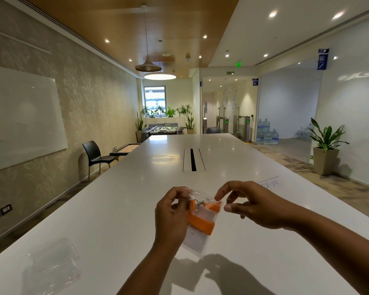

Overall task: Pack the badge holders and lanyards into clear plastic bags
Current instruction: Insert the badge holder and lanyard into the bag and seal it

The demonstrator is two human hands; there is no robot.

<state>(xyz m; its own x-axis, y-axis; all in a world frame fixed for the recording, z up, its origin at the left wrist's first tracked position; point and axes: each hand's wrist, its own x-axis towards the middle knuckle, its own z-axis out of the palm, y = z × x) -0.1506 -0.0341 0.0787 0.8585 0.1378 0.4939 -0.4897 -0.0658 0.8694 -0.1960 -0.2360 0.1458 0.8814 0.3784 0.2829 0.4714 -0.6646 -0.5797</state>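
Bag (pixel 202 211) of clear plastic, held just above the white counter (pixel 115 209) near its close end, carries a badge holder (pixel 195 241) with a folded orange lanyard (pixel 200 224) and its metal clip (pixel 200 202). The left grip (pixel 173 218) curls round the bag's left edge and holds it. The right grip (pixel 258 207) has forefinger and thumb on either side of the top right corner; I cannot tell whether they pinch it.

More clear bags (pixel 53 267) lie on the counter at lower left. A paper sign (pixel 271 183) lies beyond the right grip, and a cable slot (pixel 193 159) runs down the counter's middle. A whiteboard (pixel 24 118) hangs on the left wall above a black chair (pixel 95 155). Pendant lamps (pixel 148 66) hang overhead. A potted plant (pixel 325 145) and water bottles (pixel 266 133) stand at right by glass walls.
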